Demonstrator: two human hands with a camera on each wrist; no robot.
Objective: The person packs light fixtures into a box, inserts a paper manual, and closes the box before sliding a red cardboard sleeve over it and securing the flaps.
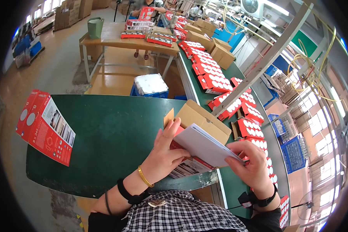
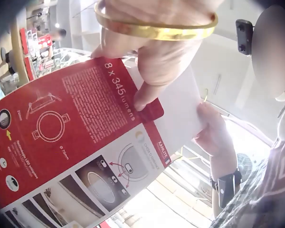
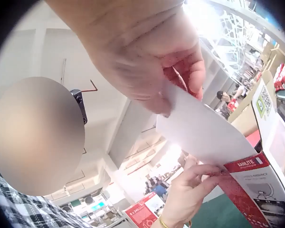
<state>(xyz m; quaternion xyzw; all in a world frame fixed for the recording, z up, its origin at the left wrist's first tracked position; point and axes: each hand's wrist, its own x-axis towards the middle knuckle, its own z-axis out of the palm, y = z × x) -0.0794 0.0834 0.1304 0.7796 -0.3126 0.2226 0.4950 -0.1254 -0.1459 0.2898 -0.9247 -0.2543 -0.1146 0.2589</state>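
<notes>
An open-topped red and white printed carton (image 1: 191, 169) stands tilted at the table's front edge, its brown cardboard flaps (image 1: 205, 120) spread. My left hand (image 1: 162, 156) grips it, thumb on the printed front and fingers over the top edge. In the left wrist view that thumb (image 2: 145, 97) lies beside the "8 x 345 lumens" print. My right hand (image 1: 253, 164) pinches folded white paper (image 1: 203, 145) by one corner, between thumb and fingers. The paper (image 3: 199, 126) slants across the carton's mouth in the right wrist view, its lower end close to my left fingers.
Another red carton (image 1: 48, 127) stands at the left of the green table (image 1: 104, 127). Rows of filled red cartons (image 1: 212, 73) line the green conveyor to the right, crossed by a slanted metal post (image 1: 259, 65). Beyond, a person (image 1: 154, 5) stands behind a wooden table (image 1: 112, 36).
</notes>
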